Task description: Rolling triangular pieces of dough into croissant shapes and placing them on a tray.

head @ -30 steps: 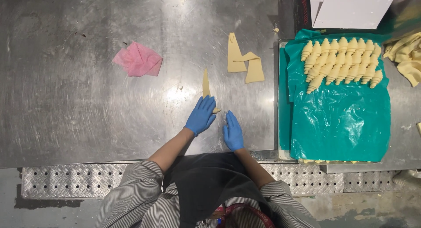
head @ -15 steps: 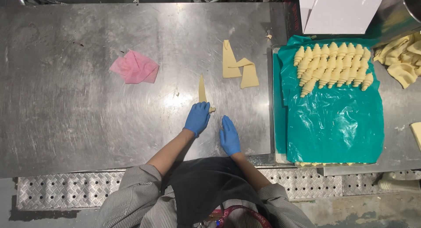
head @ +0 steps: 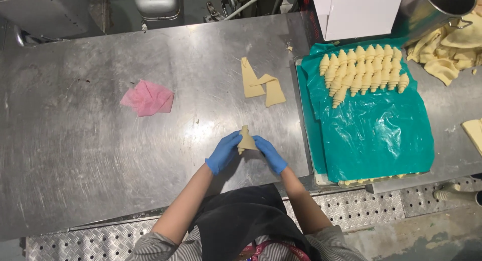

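Now the dough strip that lay stretched out flat on the desk [head: 100,140] is rolled up into a short cone, the dough roll [head: 246,140], pinched between the left hand [head: 223,151] and right hand [head: 270,153]. Beyond the hands lie two cut dough triangles [head: 262,84]; far right, a tray [head: 371,130] of shaped rolls.

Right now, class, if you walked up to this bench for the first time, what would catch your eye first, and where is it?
The bright teal plastic sheet over the tray at the right, with rows of rolled pale dough pieces along its far end. Next, at the near middle of the steel table, the blue-gloved left hand and right hand hold a small dough piece between them. A crumpled pink cloth lies to the left.
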